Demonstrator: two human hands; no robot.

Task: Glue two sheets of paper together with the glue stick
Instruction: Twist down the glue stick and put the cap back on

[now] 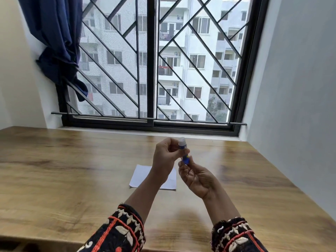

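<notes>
Head view: I see both hands raised above the table and meeting on the glue stick, which stands nearly upright between them with its white cap on top. The left hand curls fingers and thumb round the upper part, just under the cap. The right hand, palm up, pinches the blue lower end with its fingertips. Blur softens the stick, and I cannot tell whether the cap is fully seated. The paper lies flat on the table directly beneath the hands, partly hidden by the left wrist; I cannot tell whether it is one sheet or two. Patterned sleeves sit nearer me. Beyond the hands is a barred window, with a blue curtain far off on the left hand's side.
</notes>
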